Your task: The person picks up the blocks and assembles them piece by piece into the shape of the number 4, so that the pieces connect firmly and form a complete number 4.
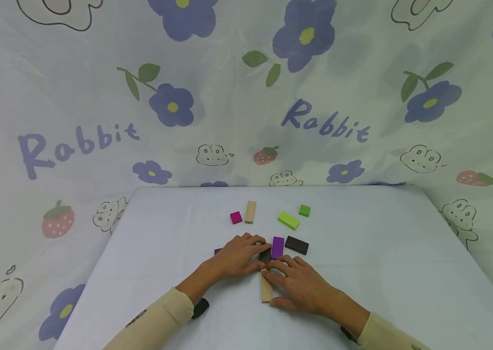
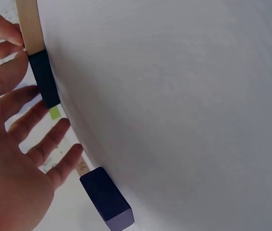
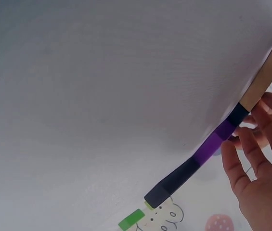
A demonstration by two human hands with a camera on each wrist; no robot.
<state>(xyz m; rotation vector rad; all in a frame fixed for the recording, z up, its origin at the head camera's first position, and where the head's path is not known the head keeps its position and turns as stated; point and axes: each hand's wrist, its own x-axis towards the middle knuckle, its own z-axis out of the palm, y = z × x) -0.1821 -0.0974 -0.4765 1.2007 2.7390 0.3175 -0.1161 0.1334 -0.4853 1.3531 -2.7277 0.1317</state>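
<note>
My left hand [image 1: 237,255] holds a dark block [image 1: 265,256] between thumb and fingers, its other fingers spread out in the left wrist view. A plain wooden block [image 1: 266,288] lies end to end with the dark one, forming a line. My right hand [image 1: 300,284] grips this wooden block, thumb by its near end and index finger by the joint. Just right of the dark block is a purple block [image 1: 277,247], close to the right fingertips. Another purple block [image 2: 108,199], mostly hidden behind the left hand in the head view, shows whole in the left wrist view.
Right of the purple block lies a dark brown block [image 1: 297,245]. Farther back are a lime block [image 1: 288,220], a small green block [image 1: 305,210], another wooden block [image 1: 250,212] and a small magenta block [image 1: 236,217]. A printed cloth hangs behind the white table [image 1: 163,228].
</note>
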